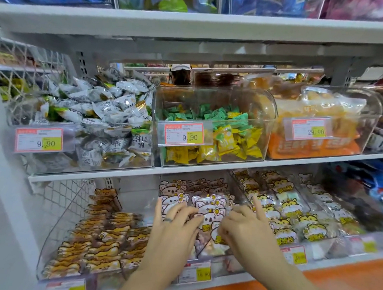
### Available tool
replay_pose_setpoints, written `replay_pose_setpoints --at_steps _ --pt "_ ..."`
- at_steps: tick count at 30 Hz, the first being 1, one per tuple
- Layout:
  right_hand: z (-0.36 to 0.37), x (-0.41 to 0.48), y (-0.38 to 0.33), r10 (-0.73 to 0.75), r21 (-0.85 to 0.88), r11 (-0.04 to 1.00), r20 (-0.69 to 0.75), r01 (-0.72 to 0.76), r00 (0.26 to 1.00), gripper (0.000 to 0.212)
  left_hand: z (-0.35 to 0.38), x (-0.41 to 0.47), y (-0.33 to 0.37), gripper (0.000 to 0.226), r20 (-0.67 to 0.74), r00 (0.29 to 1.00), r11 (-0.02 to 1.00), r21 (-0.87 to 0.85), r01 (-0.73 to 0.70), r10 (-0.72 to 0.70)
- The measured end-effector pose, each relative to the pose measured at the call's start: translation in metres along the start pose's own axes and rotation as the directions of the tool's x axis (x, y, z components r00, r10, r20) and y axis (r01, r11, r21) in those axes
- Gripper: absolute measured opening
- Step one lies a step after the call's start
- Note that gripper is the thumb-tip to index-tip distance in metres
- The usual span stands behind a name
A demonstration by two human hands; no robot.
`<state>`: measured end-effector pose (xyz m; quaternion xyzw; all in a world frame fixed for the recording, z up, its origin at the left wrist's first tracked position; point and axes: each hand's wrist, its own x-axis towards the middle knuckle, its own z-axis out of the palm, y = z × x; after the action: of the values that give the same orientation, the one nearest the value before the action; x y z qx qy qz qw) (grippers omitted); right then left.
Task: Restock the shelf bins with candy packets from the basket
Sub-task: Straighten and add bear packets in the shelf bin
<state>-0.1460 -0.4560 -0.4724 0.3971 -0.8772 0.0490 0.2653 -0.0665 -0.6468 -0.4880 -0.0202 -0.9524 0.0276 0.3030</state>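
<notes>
Head view: three clear bins sit side by side on the middle shelf. The left bin is heaped with grey-and-white wrapped sweets. The centre bin, under a domed lid, is part full of green and yellow sweets. The right bin holds orange and yellow packs. On the shelf below, the lower left bin carries brown bear packets, the lower centre bin pink koala packets in rows, and the lower right bin yellow animal packets.

Both hands reach into the lower centre bin, and the front koala packet stands tilted between them. The left hand, a ring on one finger, has its fingers straight and spread, laid against the packet's left edge. The right hand is at the packet's lower right corner. Its index finger is straight and points up, and the others curl at the packet's edge. Blur hides whether they pinch it.
</notes>
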Motion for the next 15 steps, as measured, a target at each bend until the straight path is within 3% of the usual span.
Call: replay_pose_setpoints --at_steps 2,5,9,12,15 --pt "0.0 0.01 -0.002 -0.027 0.062 0.998 -0.031 0.029 0.999 0.039 0.001 0.004 0.0 0.035 -0.022 1.0 0.998 -0.062 0.02 -0.021" --pt "-0.002 0.023 -0.012 -0.19 0.073 0.978 -0.054 0.194 0.98 0.041 0.004 0.01 -0.005 0.03 -0.041 0.996 0.98 -0.19 0.064 -0.073" --pt "-0.002 0.033 -0.014 -0.283 0.01 0.959 0.004 0.283 0.959 0.034 0.004 0.009 -0.011 0.035 0.049 0.99 0.937 -0.319 0.141 -0.132" --pt "-0.002 0.034 -0.013 -0.295 0.042 0.954 -0.025 0.296 0.955 0.028 -0.002 0.007 -0.009 0.033 0.069 0.992 0.957 -0.262 0.123 -0.109" --pt "-0.005 0.034 -0.009 -0.231 0.188 0.952 -0.072 0.24 0.97 0.031 -0.008 0.01 -0.007 0.021 0.027 0.997 0.98 -0.181 0.082 -0.078"
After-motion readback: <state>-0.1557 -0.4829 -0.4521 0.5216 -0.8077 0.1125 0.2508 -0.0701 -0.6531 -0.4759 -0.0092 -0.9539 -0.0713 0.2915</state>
